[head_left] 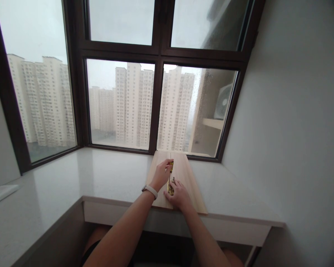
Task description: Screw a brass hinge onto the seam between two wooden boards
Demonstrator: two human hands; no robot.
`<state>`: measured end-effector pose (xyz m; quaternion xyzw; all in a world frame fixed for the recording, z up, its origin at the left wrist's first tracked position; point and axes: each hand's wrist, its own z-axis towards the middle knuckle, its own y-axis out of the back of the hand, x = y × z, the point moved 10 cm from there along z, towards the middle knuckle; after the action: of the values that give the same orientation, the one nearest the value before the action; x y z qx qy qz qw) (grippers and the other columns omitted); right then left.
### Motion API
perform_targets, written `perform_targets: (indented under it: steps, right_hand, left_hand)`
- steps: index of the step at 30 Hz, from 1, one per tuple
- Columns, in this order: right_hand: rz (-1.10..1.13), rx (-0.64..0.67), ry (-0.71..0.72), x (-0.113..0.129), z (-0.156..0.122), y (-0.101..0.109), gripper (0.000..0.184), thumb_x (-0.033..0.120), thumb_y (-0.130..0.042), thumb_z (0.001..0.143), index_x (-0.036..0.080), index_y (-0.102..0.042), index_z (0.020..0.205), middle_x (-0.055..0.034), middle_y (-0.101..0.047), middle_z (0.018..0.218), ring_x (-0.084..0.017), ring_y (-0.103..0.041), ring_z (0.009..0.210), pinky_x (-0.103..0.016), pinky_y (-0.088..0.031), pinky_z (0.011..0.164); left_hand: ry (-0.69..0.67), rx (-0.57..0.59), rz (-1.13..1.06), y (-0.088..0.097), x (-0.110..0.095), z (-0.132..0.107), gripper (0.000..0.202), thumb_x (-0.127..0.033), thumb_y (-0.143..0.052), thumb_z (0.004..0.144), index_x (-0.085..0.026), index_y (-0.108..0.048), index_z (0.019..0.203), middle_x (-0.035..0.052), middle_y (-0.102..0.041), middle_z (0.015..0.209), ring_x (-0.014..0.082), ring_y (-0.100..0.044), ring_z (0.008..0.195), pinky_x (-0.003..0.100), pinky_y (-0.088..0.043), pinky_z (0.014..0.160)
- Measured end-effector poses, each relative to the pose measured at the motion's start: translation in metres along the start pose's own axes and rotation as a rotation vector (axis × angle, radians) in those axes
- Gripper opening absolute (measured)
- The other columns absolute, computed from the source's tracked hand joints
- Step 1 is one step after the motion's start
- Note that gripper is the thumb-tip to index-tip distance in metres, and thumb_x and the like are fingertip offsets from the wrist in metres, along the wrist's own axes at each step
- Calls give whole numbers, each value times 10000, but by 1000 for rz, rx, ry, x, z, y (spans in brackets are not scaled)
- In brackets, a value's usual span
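Note:
My left hand [161,173], with a pale-banded watch on its wrist, is closed on the yellow, red and dark handle of a screwdriver [171,167]. Its thin shaft points back toward me, down to a small gold-coloured metal piece [170,189]. Around that piece are the fingers of my right hand [179,194], steadying it on a pale wooden board [191,185]. A small dark metal part sticks up beside the right fingers. Whether the screwdriver's tip touches the gold piece is too small to tell, and the fingers partly cover it.
The board lies on a white windowsill counter [114,174], reaching from its front edge to the window frame [153,111]. A white wall [289,122] rises on the right. At the far left lies a flat white object [2,193]. My legs are under the counter.

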<state>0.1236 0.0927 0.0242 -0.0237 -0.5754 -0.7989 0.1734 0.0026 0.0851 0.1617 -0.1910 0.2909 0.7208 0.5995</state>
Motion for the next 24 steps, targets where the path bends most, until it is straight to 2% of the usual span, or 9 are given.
perform_targets:
  steps: [5,13,21,24]
  right_hand:
    - [7,4,-8,0,-1,1,739,656,-527,855,208,-549,1443,-124,-406,1573,-316,-334,1451,-422,-201,1196]
    - [3,-2,14,0,0,0,744,657,-517,859,194,-552,1439,-139,-427,1557,-313,-347,1443,-423,-216,1190]
    - [7,-11,17,0,0,1,741,653,-526,856,200,-551,1442,-128,-426,1559,-312,-347,1443,-416,-211,1194]
    - [7,-11,20,0,0,1,742,654,-524,855,197,-553,1439,-128,-421,1562,-311,-345,1445,-415,-214,1193]
  left_hand:
    - [22,-5,-16,0,4,-1,279,-150,-517,953,-220,-642,1193,56,-718,1018,161,-690,926,312,-576,817]
    - [38,-54,-20,6,4,-1,198,-183,-627,891,-207,-664,1084,48,-691,966,162,-678,854,280,-594,699]
    - [20,-46,-24,7,0,-2,262,-169,-535,948,-226,-624,1189,52,-703,1013,160,-677,921,301,-581,796]
    - [23,-42,-3,7,1,-3,281,-161,-510,957,-230,-619,1207,40,-701,989,144,-668,866,286,-568,775]
